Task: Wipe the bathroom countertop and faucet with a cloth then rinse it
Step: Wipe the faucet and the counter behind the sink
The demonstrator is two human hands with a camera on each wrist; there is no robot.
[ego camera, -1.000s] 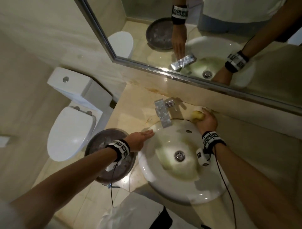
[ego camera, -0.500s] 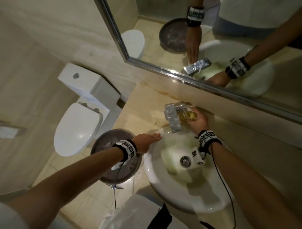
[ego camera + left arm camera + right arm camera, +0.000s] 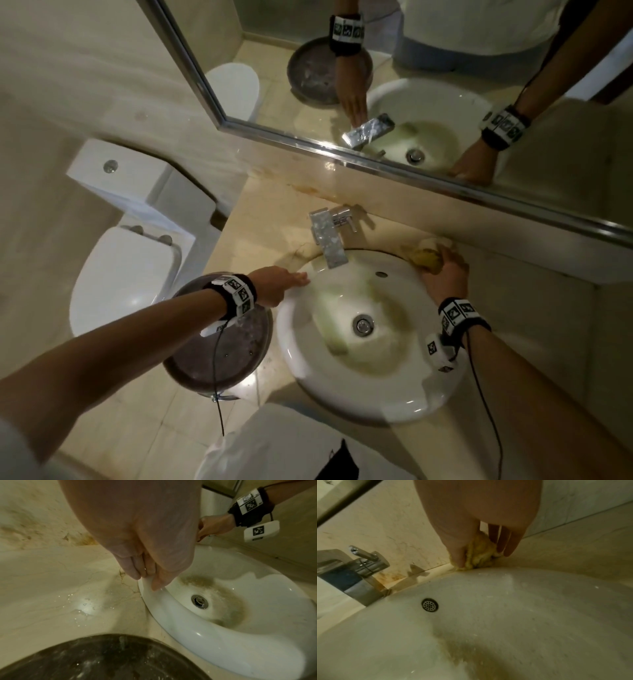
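Note:
A wadded yellow cloth (image 3: 424, 257) (image 3: 479, 555) sits on the beige stone countertop (image 3: 263, 233) behind the white round sink (image 3: 308, 370), right of the chrome faucet (image 3: 327, 236) (image 3: 356, 566). My right hand (image 3: 443, 272) (image 3: 481, 550) grips the cloth between thumb and fingers and presses it down at the sink's back rim, close to the wall. My left hand (image 3: 287, 282) (image 3: 150, 577) lies with straight fingers on the sink's left rim (image 3: 154, 596), holding nothing.
A dark round bin lid (image 3: 219, 339) (image 3: 102, 658) sits low at the left of the counter. A white toilet (image 3: 120, 270) stands further left. The mirror (image 3: 411, 85) runs along the back wall. The basin has brown stains around the drain (image 3: 362, 323).
My right hand has slid the cloth from beside the faucet to the right along the back of the sink. The left hand has stayed on the rim.

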